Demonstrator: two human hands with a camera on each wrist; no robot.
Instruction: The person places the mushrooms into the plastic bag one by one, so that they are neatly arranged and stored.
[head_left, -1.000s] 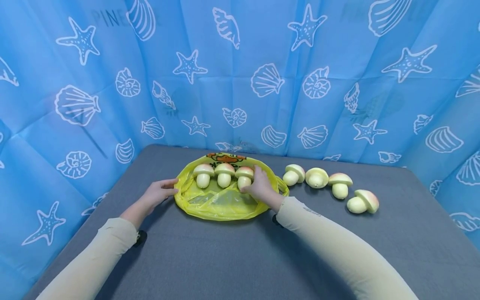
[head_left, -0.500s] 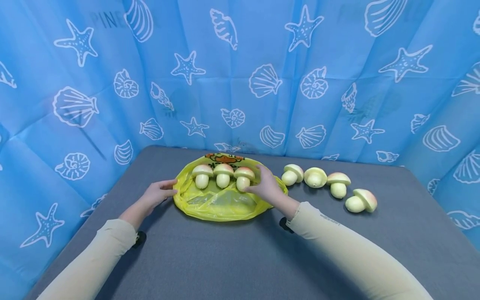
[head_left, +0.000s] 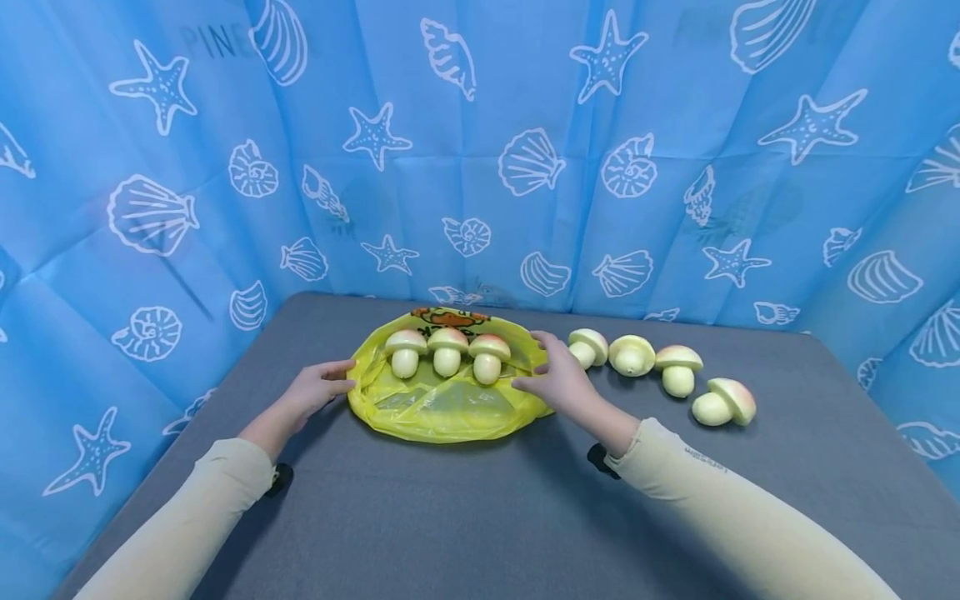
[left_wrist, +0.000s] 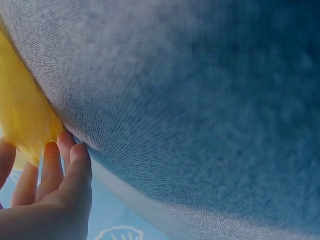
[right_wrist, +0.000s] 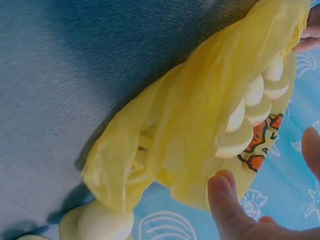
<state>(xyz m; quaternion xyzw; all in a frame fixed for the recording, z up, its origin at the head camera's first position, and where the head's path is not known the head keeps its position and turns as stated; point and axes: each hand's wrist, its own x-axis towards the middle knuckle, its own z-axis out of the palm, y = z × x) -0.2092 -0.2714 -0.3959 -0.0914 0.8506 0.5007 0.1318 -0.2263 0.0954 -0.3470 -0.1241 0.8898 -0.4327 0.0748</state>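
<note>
In the head view a yellow plastic bag (head_left: 450, 417) lies spread on the grey table, mouth toward me. Three toy mushrooms (head_left: 447, 362) with pinkish caps stand in a row inside it. My left hand (head_left: 311, 392) touches the bag's left edge, thumb and index finger apart; the left wrist view shows fingertips (left_wrist: 52, 150) against the yellow plastic. My right hand (head_left: 562, 379) is at the bag's right end, its thumb and fingers spread around nothing. The right wrist view shows its thumb (right_wrist: 222, 187) close to the bag's rim, the mushrooms beyond.
Several more toy mushrooms (head_left: 678, 371) lie to the right of the bag, the nearest partly hidden by my right hand. A blue curtain (head_left: 465, 167) with white shells and starfish hangs behind the table (head_left: 420, 517).
My right hand has let go of the rightmost mushroom in the bag and drawn back to the right. The left hand stays at the bag's left edge.
</note>
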